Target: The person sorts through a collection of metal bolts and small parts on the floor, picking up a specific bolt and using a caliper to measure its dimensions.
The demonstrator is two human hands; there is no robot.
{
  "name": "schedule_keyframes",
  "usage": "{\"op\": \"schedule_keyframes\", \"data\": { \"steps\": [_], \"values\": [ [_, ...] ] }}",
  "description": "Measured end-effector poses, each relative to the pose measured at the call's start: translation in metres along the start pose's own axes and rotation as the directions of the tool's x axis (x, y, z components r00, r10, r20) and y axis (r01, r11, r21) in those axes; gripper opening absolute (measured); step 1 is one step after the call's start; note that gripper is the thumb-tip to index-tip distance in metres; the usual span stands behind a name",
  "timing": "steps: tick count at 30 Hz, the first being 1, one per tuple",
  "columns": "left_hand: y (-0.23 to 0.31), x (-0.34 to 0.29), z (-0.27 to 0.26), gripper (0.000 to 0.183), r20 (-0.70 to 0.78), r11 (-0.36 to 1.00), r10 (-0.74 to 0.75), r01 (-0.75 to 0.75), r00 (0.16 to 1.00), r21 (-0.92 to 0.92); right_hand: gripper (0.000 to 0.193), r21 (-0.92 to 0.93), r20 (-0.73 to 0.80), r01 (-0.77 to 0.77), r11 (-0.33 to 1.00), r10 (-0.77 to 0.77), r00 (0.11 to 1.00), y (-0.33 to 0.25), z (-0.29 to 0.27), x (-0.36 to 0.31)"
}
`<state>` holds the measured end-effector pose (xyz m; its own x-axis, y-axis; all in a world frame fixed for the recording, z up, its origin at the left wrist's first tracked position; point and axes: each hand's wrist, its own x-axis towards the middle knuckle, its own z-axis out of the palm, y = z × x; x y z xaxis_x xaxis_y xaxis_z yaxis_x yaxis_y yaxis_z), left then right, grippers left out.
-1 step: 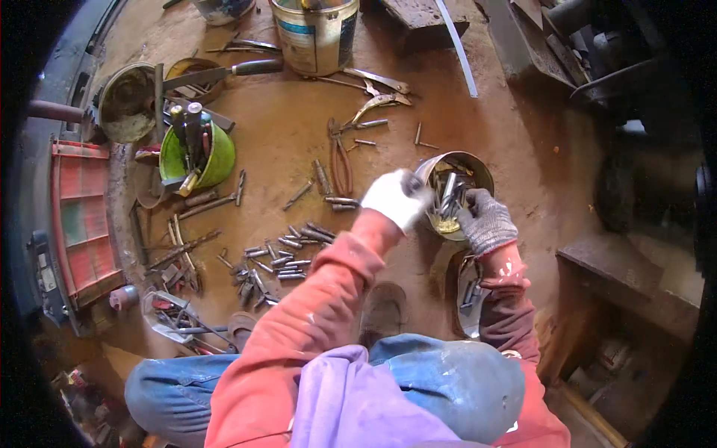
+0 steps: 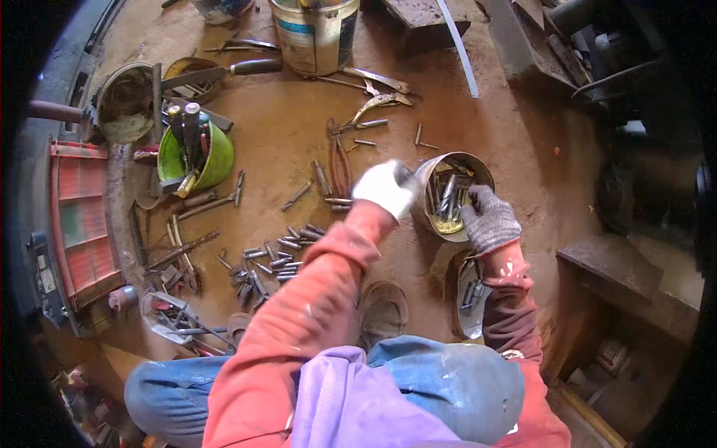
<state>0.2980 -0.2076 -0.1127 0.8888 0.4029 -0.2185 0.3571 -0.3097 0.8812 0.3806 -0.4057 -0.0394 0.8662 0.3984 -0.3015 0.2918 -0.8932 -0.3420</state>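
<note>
Metal tin (image 2: 480,169), blue-labelled bucket (image 2: 314,37) beyond

Worn at the left of the person's head, the fisheye camera is looking steeply down and forward over the floor (image 2: 269,172). The purple garment (image 2: 358,403) and blue jeans (image 2: 455,381) are filling the nearest, lower part. The left hand (image 2: 386,191) and right hand (image 2: 491,219) are showing at middle range; a pale bucket (image 2: 299,41) is standing farther off, perhaps stretched by the lens.
</note>
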Motion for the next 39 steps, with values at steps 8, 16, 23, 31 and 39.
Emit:
{"op": "schedule_keyframes", "data": {
  "steps": [8, 16, 23, 31, 39],
  "values": [
    [-0.063, 0.052, -0.018, 0.024, 0.063, 0.743, -0.191, 0.102, 0.980, 0.661, 0.025, -0.222, 0.157, 0.445, 0.867, -0.419, 0.894, -0.107, 0.057, 0.138],
    [-0.073, -0.050, -0.019, 0.024, -0.211, 0.930, -0.242, 0.289, 0.947, 0.228, 0.026, -0.175, -0.061, 0.603, 0.778, -0.620, 0.782, -0.093, 0.123, 0.195],
    [0.043, -0.067, 0.014, 0.025, -0.072, 0.911, -0.204, 0.162, 0.976, -0.380, 0.029, 0.041, 0.041, 0.235, 0.971, -0.236, 0.971, -0.019, -0.008, 0.048],
    [-0.060, -0.074, -0.037, 0.031, -0.326, 0.928, -0.373, 0.354, 0.869, -0.117, 0.026, 0.178, 0.084, 0.279, 0.944, -0.297, 0.951, -0.056, 0.054, -0.011],
    [-0.111, -0.071, -0.083, 0.022, -0.414, 0.962, -0.178, 0.247, 0.893, 0.120, 0.029, -0.068, 0.263, 0.221, 0.973, -0.196, 0.945, -0.105, 0.164, 0.076]
  ]
}}
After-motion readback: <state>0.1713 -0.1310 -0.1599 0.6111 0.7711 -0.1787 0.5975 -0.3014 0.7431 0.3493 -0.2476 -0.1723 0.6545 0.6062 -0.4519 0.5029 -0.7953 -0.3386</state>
